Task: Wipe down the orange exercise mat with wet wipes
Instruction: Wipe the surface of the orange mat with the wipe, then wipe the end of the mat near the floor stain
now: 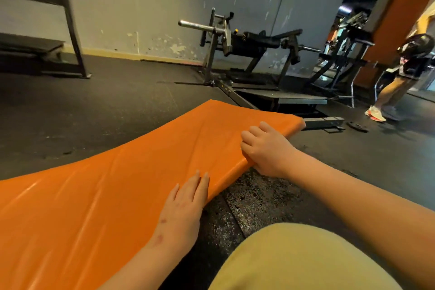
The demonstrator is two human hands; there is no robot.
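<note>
Orange exercise mat (113, 186) lies on the dark rubber floor (94, 113), its long axis running from 8 o'clock to 2 o'clock of the view; the far corner ends close to the base of a plate-loaded machine (247, 42) at 1 o'clock. We note the left hand (183, 207) at 6 o'clock, laid flat on the top face just inside the near long edge, fingers straight and together, pressing rather than holding. The right hand (266, 150) at 3 o'clock of centre wraps that same edge further along, fingers curled over the top; the thumb is hidden, so we cannot tell whether it sits under the mat. No wet wipe is visible in either hand or anywhere in view. Judgement on handling: the cover is glossy with long shallow creases, so we expect a vinyl skin over foam, light for its size, thick enough to hold an edge, and slick once wetted. We would hold it by the side edge, as the right hand does, and pin the top with a flat palm so it does not skate on the floor while wiping. Another person (404, 70) stands at 3 o'clock, well apart.
</note>
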